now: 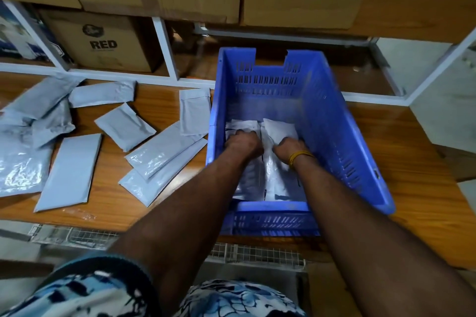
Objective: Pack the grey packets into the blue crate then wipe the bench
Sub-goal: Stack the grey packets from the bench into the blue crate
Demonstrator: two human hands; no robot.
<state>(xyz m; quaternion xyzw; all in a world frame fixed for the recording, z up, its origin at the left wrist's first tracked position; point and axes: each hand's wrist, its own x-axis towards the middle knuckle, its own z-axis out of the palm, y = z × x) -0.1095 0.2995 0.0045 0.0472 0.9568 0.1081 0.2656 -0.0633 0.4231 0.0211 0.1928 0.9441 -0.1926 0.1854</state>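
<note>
fingers of left hand (242,143) and right hand (289,148) curl down, gripping crinkled glossy grey plastic packets (277,131) beneath them inside the slotted blue plastic crate (332,121); flatter packets (69,172) lie left on the wooden bench (412,162).

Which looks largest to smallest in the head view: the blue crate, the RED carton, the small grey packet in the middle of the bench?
1. blue crate, clearly largest.
2. RED carton, though it sits farther back, so its real size is unsure.
3. small grey packet, smallest.

Blue-and-white patterned short sleeves (85,288), yellow band (300,156) round the right wrist.
</note>
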